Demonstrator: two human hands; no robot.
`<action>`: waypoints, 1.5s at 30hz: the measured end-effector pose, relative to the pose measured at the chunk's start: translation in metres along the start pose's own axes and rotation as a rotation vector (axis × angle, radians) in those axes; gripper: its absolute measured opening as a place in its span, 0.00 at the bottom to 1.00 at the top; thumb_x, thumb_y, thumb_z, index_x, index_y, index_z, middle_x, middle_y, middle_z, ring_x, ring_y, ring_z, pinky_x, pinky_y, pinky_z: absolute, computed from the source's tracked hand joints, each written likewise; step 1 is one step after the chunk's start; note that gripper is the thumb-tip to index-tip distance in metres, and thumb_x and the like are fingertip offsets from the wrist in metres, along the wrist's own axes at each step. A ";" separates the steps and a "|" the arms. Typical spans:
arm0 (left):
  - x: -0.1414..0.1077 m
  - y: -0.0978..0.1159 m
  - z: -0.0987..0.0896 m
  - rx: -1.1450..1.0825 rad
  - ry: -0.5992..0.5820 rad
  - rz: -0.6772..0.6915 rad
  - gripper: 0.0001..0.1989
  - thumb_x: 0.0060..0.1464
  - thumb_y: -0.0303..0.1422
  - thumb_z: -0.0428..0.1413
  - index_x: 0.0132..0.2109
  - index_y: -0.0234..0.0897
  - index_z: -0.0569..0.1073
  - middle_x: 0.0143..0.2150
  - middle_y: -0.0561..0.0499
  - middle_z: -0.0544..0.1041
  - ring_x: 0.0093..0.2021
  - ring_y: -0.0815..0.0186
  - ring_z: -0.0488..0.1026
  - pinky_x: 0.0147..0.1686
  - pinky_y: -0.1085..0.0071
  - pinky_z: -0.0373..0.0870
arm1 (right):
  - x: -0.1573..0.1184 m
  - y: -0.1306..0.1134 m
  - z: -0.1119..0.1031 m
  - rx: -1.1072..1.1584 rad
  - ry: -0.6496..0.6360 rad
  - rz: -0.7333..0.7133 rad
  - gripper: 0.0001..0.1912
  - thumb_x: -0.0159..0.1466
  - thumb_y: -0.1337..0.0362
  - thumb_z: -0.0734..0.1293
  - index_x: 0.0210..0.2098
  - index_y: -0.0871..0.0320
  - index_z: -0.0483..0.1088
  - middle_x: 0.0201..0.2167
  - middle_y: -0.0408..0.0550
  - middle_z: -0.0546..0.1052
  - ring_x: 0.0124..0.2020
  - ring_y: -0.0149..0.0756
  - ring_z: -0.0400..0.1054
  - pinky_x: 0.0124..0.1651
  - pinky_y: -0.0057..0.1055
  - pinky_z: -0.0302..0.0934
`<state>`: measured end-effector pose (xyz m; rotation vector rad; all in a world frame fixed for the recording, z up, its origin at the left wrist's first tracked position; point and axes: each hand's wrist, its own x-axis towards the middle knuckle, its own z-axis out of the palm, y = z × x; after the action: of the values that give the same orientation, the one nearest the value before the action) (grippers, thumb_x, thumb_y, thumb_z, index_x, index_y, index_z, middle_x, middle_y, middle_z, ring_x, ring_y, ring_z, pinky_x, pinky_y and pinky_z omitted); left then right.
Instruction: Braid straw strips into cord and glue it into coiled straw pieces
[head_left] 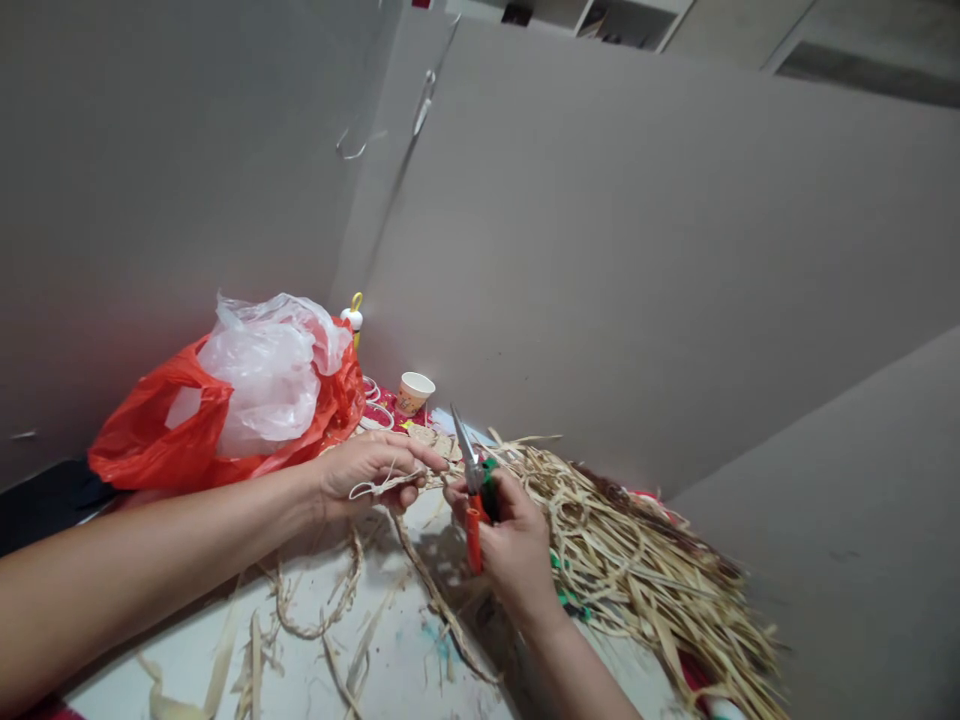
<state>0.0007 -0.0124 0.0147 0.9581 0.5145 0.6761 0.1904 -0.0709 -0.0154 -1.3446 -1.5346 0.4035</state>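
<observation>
My left hand (375, 470) is closed, with pale straw strands (386, 487) pinched between the thumb and fingers. From beneath it a braided straw cord (431, 585) runs down over the white tabletop (405, 665). My right hand (514, 545) is wrapped around a pair of scissors (472, 470) with orange-red and green on the handles. Their metal blades point up and slightly left. My right fingertips are close to the strands at my left fingers; whether they also pinch the straw I cannot tell.
A large bundle of dry straw (637, 550) lies on the right. At the back left stands a red plastic bag (161, 425) with a clear bag (262, 365) in it. A paper cup (415, 393) stands near the wall (600, 250). Loose straw scraps (256, 660) lie in front.
</observation>
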 end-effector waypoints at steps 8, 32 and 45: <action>0.002 -0.003 -0.007 -0.068 -0.078 0.004 0.14 0.48 0.23 0.57 0.44 0.30 0.77 0.30 0.48 0.75 0.22 0.75 0.68 0.23 0.77 0.64 | -0.003 -0.016 0.005 0.381 -0.150 0.256 0.17 0.48 0.60 0.76 0.29 0.57 0.65 0.23 0.39 0.69 0.22 0.27 0.58 0.25 0.25 0.54; 0.016 0.006 -0.017 -0.217 0.478 0.361 0.06 0.49 0.22 0.62 0.28 0.29 0.71 0.24 0.48 0.78 0.21 0.72 0.75 0.21 0.81 0.71 | -0.020 -0.025 0.013 0.833 -0.388 0.332 0.23 0.60 0.43 0.64 0.25 0.57 0.64 0.17 0.36 0.57 0.17 0.25 0.51 0.22 0.25 0.53; 0.014 0.024 -0.022 -0.289 0.564 0.451 0.08 0.54 0.20 0.55 0.28 0.30 0.70 0.23 0.49 0.77 0.20 0.73 0.73 0.19 0.81 0.70 | -0.042 -0.001 0.041 0.891 -0.696 0.512 0.26 0.61 0.39 0.61 0.29 0.58 0.63 0.18 0.36 0.59 0.18 0.24 0.51 0.25 0.27 0.61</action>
<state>-0.0112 0.0195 0.0235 0.6016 0.6755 1.4087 0.1497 -0.0936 -0.0513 -0.8622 -1.2132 1.7862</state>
